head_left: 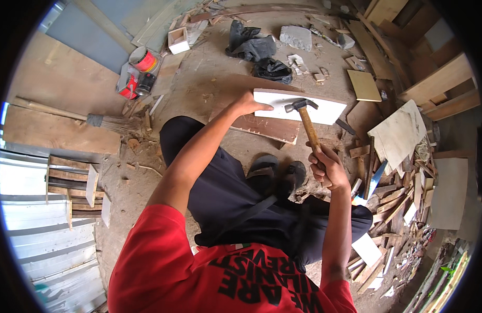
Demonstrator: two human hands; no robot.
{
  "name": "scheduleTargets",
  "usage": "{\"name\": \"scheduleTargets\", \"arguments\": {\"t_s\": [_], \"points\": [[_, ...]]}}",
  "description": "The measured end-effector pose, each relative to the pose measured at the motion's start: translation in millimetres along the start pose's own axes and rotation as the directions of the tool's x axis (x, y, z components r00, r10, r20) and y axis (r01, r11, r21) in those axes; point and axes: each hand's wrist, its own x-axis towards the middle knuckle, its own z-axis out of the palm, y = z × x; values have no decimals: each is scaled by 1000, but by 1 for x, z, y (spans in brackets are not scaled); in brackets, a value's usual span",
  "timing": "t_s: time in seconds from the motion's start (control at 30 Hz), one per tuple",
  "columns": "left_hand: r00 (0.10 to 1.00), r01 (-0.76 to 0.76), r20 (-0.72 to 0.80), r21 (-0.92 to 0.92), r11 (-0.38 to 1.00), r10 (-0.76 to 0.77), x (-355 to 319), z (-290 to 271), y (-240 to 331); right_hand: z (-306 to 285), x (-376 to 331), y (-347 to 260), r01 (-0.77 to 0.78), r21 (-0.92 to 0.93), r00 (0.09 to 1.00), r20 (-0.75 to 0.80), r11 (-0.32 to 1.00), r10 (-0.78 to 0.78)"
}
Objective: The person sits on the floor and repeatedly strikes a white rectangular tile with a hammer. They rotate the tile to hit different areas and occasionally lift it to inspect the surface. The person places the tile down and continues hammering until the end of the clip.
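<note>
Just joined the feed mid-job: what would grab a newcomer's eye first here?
At centre, the right hand grips a wooden-handled hammer whose head sits over a white board, which the left hand presses down at its left end. Red paint cans stand out at upper left beside a broom. A heap of wood offcuts crowds the right side.

Hammer (306,121): wood handle, dark metal head; board (298,107): matt white.

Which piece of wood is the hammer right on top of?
The white rectangular board that the left hand presses down. The wooden-handled hammer in the right hand has its head over it; the other boards and scraps lie scattered farther off.
</note>
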Motion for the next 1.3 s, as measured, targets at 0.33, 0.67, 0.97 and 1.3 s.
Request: {"name": "scheduleTargets", "arguments": {"t_s": [0.33,0.67,0.97,1.3], "points": [[1000,10,-2,-156,988,-11,-6,20,19,23,-6,17,82,150,992,-109,985,-66],[855,-382,-191,398,834,483,-35,47,91,45,-3,23,302,-85,910,-271,949,-314],[900,-430,239,621,655,364,-50,35,51,-14,-16,69,325,-462,811,-313,825,-495],[985,-169,-38,34,985,170,-46,63,94,-39,-8,118,162,-820,710,-289,549,-642]]}}
